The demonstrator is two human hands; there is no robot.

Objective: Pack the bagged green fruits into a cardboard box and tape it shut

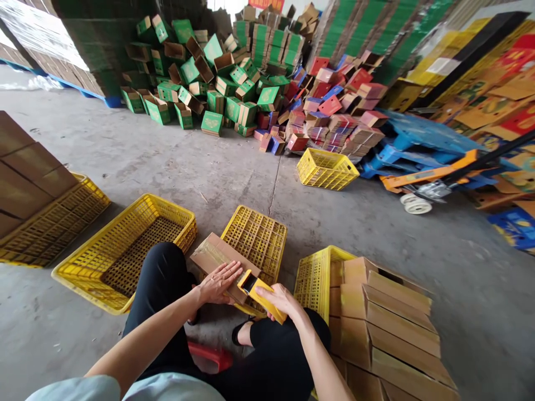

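My left hand [220, 281] lies flat on a closed brown cardboard box [213, 249], fingers stretched out. A shiny strip like tape runs across the box top. The box rests on an upturned yellow plastic crate [256, 234] between my knees. In my right hand [279, 299] is a yellow hand tool [261, 295] with a dark opening at its front end, beside the box's right end; I cannot make out whether it is a tape dispenser or a stapler. The tool's front end is close to my left fingertips.
A yellow crate [125, 223] stands to my left, another [328, 169] ahead. Brown boxes [401, 312] fill a crate at my right; more [31, 167] stand far left. Green boxes [213, 100] and red ones [330, 106] are heaped ahead, near blue pallets [434, 133] and an orange pallet jack [434, 175].
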